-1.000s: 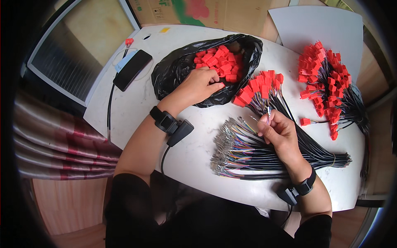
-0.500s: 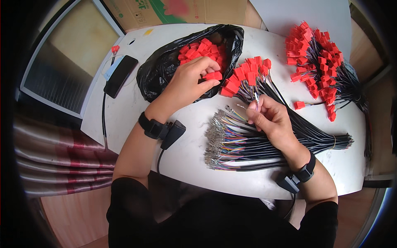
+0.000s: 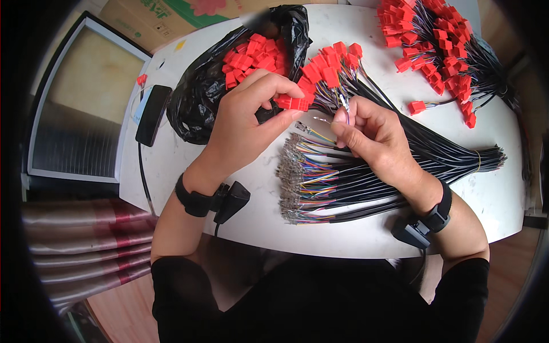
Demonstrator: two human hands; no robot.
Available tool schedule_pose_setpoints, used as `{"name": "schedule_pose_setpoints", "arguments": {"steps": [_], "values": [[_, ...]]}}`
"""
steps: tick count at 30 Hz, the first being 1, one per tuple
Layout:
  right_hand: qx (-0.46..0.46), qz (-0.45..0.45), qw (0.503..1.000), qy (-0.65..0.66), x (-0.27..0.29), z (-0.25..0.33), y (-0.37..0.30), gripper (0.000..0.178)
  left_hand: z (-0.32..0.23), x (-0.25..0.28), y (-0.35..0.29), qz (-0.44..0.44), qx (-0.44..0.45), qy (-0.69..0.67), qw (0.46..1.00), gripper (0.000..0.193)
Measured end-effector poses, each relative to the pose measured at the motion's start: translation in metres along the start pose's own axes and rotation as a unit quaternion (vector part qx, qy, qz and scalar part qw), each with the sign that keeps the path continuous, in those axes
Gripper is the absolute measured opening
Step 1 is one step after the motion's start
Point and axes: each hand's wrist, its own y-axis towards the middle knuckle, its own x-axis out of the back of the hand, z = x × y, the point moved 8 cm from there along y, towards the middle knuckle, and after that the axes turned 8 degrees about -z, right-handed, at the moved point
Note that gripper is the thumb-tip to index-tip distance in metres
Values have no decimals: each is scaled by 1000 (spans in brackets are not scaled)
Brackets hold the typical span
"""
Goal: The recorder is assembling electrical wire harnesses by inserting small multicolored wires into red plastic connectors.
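Observation:
Between the thumb and fingers of my left hand point(image 3: 246, 117) is a red connector housing point(image 3: 293, 103), held just in front of the black plastic bag point(image 3: 191, 111). My right hand point(image 3: 374, 134) pinches thin coloured wires with metal crimp terminals point(image 3: 344, 103) at their tips, a short way right of that housing. Beneath and beside my right hand lies a bundle of black cables point(image 3: 366, 200), its stripped ends fanned out to the left with bare terminals point(image 3: 291, 180). Just beyond my hands, several cables end in fitted red housings point(image 3: 330, 74).
Loose red housings point(image 3: 257, 54) fill the bag. A second bundle of cables with red housings point(image 3: 452, 63) lies at the far right of the white table point(image 3: 257, 228). At left are a phone point(image 3: 153, 114) and a framed glass panel point(image 3: 80, 103); behind stands a cardboard box point(image 3: 154, 26).
My left hand has drawn the red housing out from over the bag, closer to the wires in my right hand. The whole view has shifted slightly.

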Motion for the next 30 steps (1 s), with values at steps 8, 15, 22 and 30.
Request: {"name": "schedule_pose_setpoints", "arguments": {"steps": [8, 15, 22, 30], "values": [[5, 9, 1000, -2, -3, -3, -1, 6, 6, -2, -14, -79, 14, -28, 996, 22], [-2, 7, 1000, -23, -3, -4, 0, 5, 6, 12, -12, -64, 23, -63, 996, 27], [-13, -17, 1000, 21, 1, -1, 0, 6, 9, -26, -26, -68, 124, -276, 951, 22], [2, -16, 1000, 7, 0, -1, -1, 7, 27, -23, -30, -89, 119, -179, 973, 22]]}}
